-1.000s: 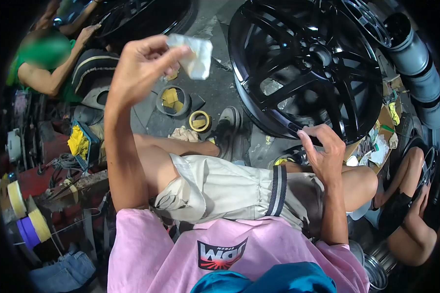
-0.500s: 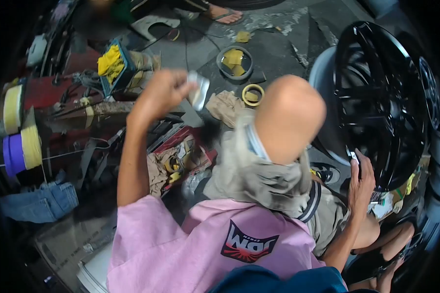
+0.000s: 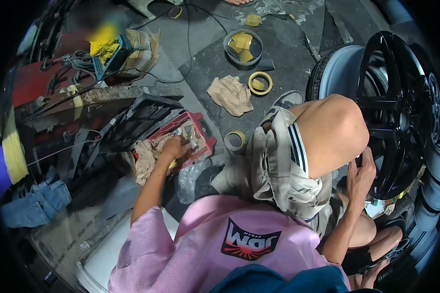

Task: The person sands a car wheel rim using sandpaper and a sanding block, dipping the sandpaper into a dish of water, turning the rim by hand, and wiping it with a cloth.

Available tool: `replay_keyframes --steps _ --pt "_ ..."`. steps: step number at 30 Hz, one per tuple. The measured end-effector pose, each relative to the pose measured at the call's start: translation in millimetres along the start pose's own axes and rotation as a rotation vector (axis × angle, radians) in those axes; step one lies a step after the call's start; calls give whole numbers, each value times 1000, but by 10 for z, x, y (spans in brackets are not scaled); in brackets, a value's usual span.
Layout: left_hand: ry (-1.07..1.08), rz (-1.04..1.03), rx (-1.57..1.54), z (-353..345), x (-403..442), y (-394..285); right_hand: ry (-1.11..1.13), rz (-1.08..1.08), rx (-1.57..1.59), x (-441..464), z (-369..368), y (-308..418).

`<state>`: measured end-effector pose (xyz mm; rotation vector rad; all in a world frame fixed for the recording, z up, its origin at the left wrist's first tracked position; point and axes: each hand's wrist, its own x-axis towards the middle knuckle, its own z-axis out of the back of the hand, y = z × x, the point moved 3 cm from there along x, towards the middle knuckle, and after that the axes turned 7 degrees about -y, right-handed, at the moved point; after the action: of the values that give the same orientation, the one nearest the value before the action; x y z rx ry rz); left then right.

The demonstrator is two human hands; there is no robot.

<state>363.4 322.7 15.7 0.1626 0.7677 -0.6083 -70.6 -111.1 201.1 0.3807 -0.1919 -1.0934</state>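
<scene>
Red box [image 3: 211, 141]: directly under the left hand [image 3: 175, 147], its near wall just beside the fingertips. Fingers bent downward over the contents; a pale scrap [image 3: 193, 146] shows at the tips (cannot tell whether it is pinched or merely touched). Brown paper [image 3: 147, 158] bunches in the box on the wrist side of those fingers. Dark lid [image 3: 154, 101] stands tilted beyond the knuckles.

Black wheel [image 3: 402, 121]: upright, its lower spokes just beyond the right fingers. Right hand [image 3: 362, 175] is raised at the wheel's near edge, thumb and forefinger close together; the tips are partly lost beside the bent knee [image 3: 341, 123], so cannot tell whether they are clamped on anything.

Nearest the left fingers, toward the body: clear bag [image 3: 187, 184], crumpled, against the box. To their right, a tape roll [image 3: 228, 142] on the floor. Farther ahead of them: tan cloth [image 3: 229, 95], then yellow ring [image 3: 251, 84], then bowl [image 3: 227, 49] holding yellow pads [image 3: 243, 41] in dark liquid (or a dark base; unclear). Ahead and left of the fingers: blue crate [image 3: 113, 63] with yellow cloth [image 3: 104, 48]. Well left, nearer the body: jeans [image 3: 36, 202].

Beyond the right fingers, past the wheel: grey cylinders [image 3: 432, 195].
</scene>
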Motion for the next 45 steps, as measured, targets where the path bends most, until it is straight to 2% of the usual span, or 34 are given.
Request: replay_keyframes --steps 1,2,4,5,7,9,11,15,18,22,25,27,29,30,32,34,37,39,45 --pt "-109 -32 -247 49 -21 -190 -7 -13 -11 0 -16 -7" --pt "-108 -35 -249 -9 36 -315 -8 -13 -14 5 -37 -20" --pt "163 161 -649 -219 162 -456 -30 -4 -58 -2 -44 -47" --pt "165 158 -649 -343 229 -440 -31 -5 -60 0 -39 -40" --pt "-49 117 -539 -540 394 -378 -43 1 -32 7 -35 -4" --pt "-50 131 -474 -537 419 -408 -44 -17 -43 10 -37 2" --pt "-269 89 -287 -549 403 -410 -44 -34 -54 7 -33 12" --pt "-228 135 -322 -522 479 -383 -46 -25 -51 13 -32 22" --pt "-303 114 -310 -412 632 -383 -59 -8 -54 18 -21 28" --pt "-162 178 -366 -302 823 -352 -83 -6 -63 18 -35 43" --pt "120 182 -425 -29 733 -450 -104 -3 -68 21 -39 50" --pt "142 186 -322 326 620 -633 -100 -17 -77 28 -34 71" --pt "207 37 -176 571 635 -857 -94 -30 -86 31 -43 70" --pt "-71 -142 -171 677 700 -1031 -100 -28 -103 30 -47 65" --pt "-173 -236 -205 952 786 -1551 -106 -24 -122 42 -57 66" --pt "-354 -420 -338 870 1072 -2014 -103 -39 -116 50 -50 64" --pt "-367 -569 -214 681 1472 -2681 -115 -11 -133 45 -56 33" --pt "-292 -588 -75 550 1690 -2906 -128 -29 -147 50 -32 79" --pt "-260 -582 179 310 2234 -2926 -167 9 -163 66 -28 102"
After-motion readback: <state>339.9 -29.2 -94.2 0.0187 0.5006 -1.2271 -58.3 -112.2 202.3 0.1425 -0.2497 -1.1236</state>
